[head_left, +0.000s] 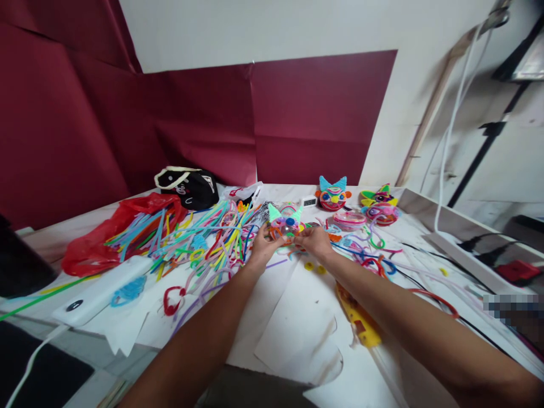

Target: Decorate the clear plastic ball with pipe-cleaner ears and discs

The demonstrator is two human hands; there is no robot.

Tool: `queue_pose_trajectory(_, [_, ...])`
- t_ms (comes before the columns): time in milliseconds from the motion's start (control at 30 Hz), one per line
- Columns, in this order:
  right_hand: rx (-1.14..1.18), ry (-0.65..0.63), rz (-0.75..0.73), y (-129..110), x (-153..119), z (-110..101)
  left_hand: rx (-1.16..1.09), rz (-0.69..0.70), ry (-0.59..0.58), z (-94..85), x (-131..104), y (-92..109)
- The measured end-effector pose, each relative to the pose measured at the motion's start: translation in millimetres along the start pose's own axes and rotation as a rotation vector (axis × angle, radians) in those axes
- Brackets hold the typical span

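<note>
Between both hands is a small pipe-cleaner animal face [290,222] with pale green pointed ears and a blue nose-like bump. My left hand [264,247] grips its left side, the thumb along the lower edge. On the opposite side, my right hand [315,241] pinches the lower right edge; what lies under the fingertips is hidden. Loose pipe cleaners [225,232] in many colours spread left of the hands. Two small yellow pieces [315,267] lie on the paper below my right hand. Partly under my right forearm is a yellow tool [364,328], perhaps a glue gun.
Finished pipe-cleaner faces, one blue-eared [335,195] and one yellow-eared [381,205], stand at the back right. A small digital clock [309,202] is nearby. At left are a red plastic bag [85,249], a black pouch [193,190] and a white power strip [106,289].
</note>
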State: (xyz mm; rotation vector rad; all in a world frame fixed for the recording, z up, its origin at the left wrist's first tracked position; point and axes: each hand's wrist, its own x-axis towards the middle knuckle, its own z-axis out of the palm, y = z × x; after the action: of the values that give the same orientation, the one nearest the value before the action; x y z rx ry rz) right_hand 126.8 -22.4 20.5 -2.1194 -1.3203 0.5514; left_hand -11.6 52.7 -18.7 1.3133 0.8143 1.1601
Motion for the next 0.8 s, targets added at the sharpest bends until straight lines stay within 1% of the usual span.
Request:
queue_pose_trajectory(200, [0.042, 0.107, -0.048, -6, -4, -7, -0.081, 0.031, -0.065, 3.2, -4, 11])
queue_pose_trajectory(367, [0.153, 0.195, -0.124, -10, -8, -13, -0.167, 0.030, -0.069, 3.3, -9, 19])
queue_pose_trajectory(600, [0.286, 0.222, -0.182, -17, -14, -19, -0.269, -0.042, -0.068, 0.9, -14, 31])
queue_pose_trajectory(800, [0.322, 0.268, -0.189, -18, -14, -18, -0.315, -0.026, -0.099, 0.4, -20, 38])
